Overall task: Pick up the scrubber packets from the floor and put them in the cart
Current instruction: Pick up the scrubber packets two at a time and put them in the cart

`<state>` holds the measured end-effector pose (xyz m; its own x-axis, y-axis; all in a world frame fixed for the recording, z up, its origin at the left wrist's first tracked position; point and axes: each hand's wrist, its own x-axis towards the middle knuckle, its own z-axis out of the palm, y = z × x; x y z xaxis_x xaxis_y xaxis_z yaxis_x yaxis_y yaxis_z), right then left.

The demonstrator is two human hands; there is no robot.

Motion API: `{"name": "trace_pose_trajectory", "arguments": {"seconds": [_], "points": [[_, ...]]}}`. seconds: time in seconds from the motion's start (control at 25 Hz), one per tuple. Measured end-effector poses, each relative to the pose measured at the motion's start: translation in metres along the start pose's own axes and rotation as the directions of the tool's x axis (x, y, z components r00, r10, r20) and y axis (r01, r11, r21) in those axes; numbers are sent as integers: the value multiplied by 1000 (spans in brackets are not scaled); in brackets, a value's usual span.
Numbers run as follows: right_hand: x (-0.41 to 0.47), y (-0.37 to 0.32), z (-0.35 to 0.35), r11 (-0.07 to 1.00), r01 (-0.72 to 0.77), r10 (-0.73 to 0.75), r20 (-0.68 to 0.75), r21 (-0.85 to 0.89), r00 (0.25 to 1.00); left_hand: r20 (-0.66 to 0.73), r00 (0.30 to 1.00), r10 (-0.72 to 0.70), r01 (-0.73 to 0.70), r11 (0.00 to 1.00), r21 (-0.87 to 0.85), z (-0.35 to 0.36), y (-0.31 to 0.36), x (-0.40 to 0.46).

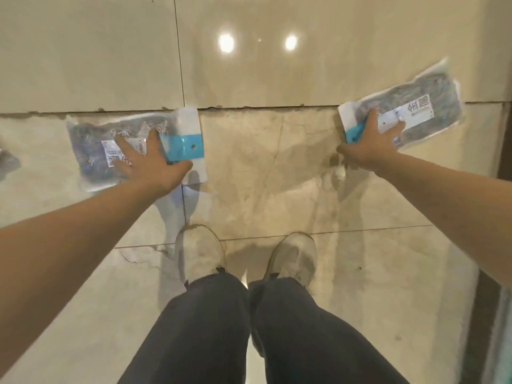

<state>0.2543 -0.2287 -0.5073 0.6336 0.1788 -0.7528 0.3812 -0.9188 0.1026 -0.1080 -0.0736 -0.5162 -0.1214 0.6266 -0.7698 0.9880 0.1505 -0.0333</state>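
Your left hand lies on one scrubber packet on the floor, ahead-left of your shoes. Your right hand lies on another packet, ahead-right, well apart from the first.

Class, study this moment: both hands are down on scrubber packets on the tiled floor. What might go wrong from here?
1. The left hand lies spread flat on the left packet; the smooth plastic may slide on the glossy floor instead of lifting.
2. The right hand grips the right packet near one end, so the long end may droop and slip.
3. Another packet, barely visible at the left edge, may be overlooked.
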Motion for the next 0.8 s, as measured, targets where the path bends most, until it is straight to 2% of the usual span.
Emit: {"name": "trace_pose_trajectory", "arguments": {"seconds": [0.12,0.24,0.28,0.32,0.4,0.44,0.48,0.52,0.56,0.64,0.72,0.76,0.8], "points": [[-18,-38,21,952,-155,133,99,264,986,97,991,-89,114,951,-286,11,29,-15],[-33,-75,16,747,-244,69,293,618,954,249,957,-150,267,795,-545,6,52,-6],[-35,-75,15,741,-235,58,289,629,956,253,957,-141,264,782,-564,1,54,-7],[-39,-72,11,786,-225,89,256,576,963,226,962,-152,254,798,-546,-5,53,-10],[-37,-46,13,910,-217,180,134,353,975,66,979,-195,206,910,-359,-12,39,-6],[-34,-30,15,946,-230,221,67,230,973,13,976,-218,212,935,-284,-14,27,-3],[-33,-14,18,951,-253,248,52,175,967,26,978,-209,208,942,-265,-12,15,6],[-28,-2,24,945,-261,249,84,197,965,89,979,-183,201,936,-289,-9,5,12],[-27,3,31,912,-284,250,148,296,957,159,976,-150,196,923,-331,-4,-5,16],[-28,-6,47,777,-320,233,225,542,946,244,969,-45,145,900,-410,8,-11,12],[-40,-20,60,652,-255,196,166,714,967,205,978,36,74,861,-504,15,-4,-10],[-50,-28,62,629,-189,161,111,755,981,167,985,53,47,836,-547,14,2,-25],[-65,-35,57,658,-121,124,51,743,991,137,988,71,24,806,-592,11,6,-37]]}}
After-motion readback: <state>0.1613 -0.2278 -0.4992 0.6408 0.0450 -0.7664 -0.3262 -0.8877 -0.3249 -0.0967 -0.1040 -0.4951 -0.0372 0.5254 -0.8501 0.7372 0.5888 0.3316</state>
